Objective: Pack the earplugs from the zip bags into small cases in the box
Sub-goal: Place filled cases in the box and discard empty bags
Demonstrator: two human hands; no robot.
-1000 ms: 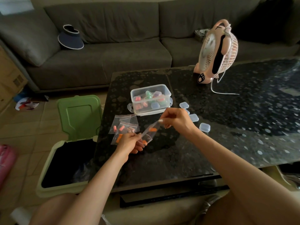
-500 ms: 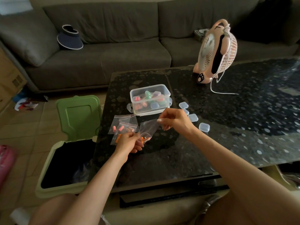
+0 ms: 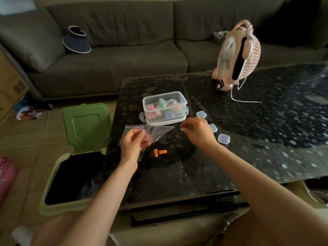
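Left hand (image 3: 134, 148) pinches an emptied-looking clear zip bag (image 3: 158, 133), lifted just off the top. Right hand (image 3: 198, 132) is apart from the bag, fingers loosely bent, holding nothing visible.

Black speckled table (image 3: 266, 139) carries everything. Green-lidded bin (image 3: 85, 126) stands open on the floor at 9 o'clock from the left hand, likely for used bags. Clear plastic box (image 3: 182, 99) sits at 12 o'clock from the hands, already holding several coloured small cases; some show earplugs inside.

At least 1 more zip bag (image 3: 132, 127) lies flat at 12 o'clock from the left hand, partly under it; contents hidden, blurred. 3 loose small cases (image 3: 224, 138) sit in a line at 1 to 3 o'clock from the right hand, lids down, looking empty. 2 orange earplugs (image 3: 160, 152) lie loose and touching on the table at 3 o'clock from the left hand, between the 2 hands.

Progress, as a judgement: well under way, not done. This pair is out of its bag but not yet cased. Left: bin the bag, case the pair, box the case, then the remaining bag or bags.
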